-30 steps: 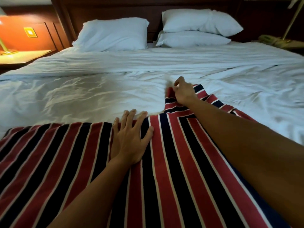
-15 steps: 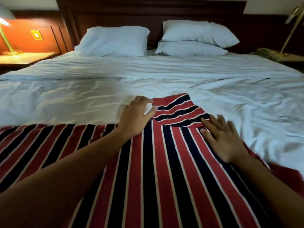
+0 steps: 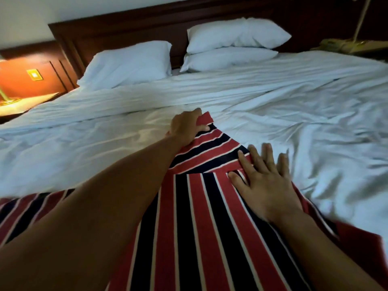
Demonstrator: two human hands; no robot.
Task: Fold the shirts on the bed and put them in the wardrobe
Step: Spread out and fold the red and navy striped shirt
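On the shirt [image 3: 199,227], left hand [image 3: 184,129] grips, right hand [image 3: 266,181] lies flat.

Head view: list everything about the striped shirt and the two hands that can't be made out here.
- Striped shirt: head view, near part cut off by the bottom edge; its left side is hidden under the left forearm.
- Left hand: head view, its grip is on the shirt's far tip, with the fingertips hidden behind the hand and fabric.
- Right hand: head view, flat on the shirt, fingertips smeared by motion blur.
- Wardrobe: outside this view.
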